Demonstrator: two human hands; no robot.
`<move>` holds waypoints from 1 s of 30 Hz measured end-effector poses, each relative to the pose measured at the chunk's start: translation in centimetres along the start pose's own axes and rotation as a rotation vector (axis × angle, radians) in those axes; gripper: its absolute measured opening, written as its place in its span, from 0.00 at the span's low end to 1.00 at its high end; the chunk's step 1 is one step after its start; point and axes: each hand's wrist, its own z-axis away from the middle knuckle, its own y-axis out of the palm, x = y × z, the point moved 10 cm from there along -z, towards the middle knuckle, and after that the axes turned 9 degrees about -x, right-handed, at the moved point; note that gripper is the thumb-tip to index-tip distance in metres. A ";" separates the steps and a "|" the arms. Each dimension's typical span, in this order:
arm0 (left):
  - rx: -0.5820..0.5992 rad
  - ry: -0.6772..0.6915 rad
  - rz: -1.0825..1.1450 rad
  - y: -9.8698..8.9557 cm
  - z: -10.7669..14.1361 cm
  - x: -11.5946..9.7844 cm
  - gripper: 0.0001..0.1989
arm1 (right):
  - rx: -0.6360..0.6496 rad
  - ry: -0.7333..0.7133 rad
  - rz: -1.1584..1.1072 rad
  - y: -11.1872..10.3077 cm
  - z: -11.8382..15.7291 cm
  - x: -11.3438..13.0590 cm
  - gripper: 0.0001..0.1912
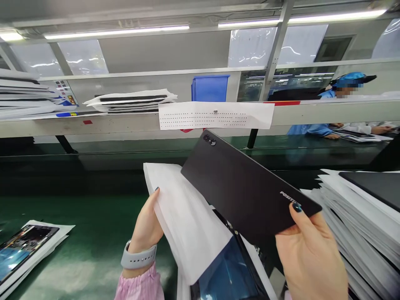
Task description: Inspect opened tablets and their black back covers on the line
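My right hand [309,254] grips the lower corner of a black tablet [243,183], which shows its back, with a dual camera at the upper end and a POSITIVO logo near my thumb. My left hand [145,221] holds the edge of a white foam pouch [184,216], which lies against the tablet's lower edge. Below the pouch, a dark-framed device with a glossy blue screen [226,271] is partly hidden. A grey-banded smartwatch [139,256] sits on my left wrist, above a pink sleeve [140,287].
A tall stack of white-wrapped tablets [362,225] rises at right. A screen device on white wrap [23,250] lies on the green conveyor belt [87,233]. Beyond stand a perforated paper sheet [215,115], a blue bin [210,88], and a co-worker's blue sleeve [312,130].
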 end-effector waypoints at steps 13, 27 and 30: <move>0.145 -0.049 0.004 2.6 3.1 2.3 0.23 | 1.073 -1.130 0.376 8.5 12.8 2.4 0.36; 0.040 -0.012 0.032 0.4 3.9 1.6 0.18 | 0.660 0.077 0.370 5.3 0.1 -4.0 0.24; 0.081 -0.023 0.016 0.8 4.4 1.8 0.14 | 0.810 0.427 0.173 6.2 2.2 -5.9 0.22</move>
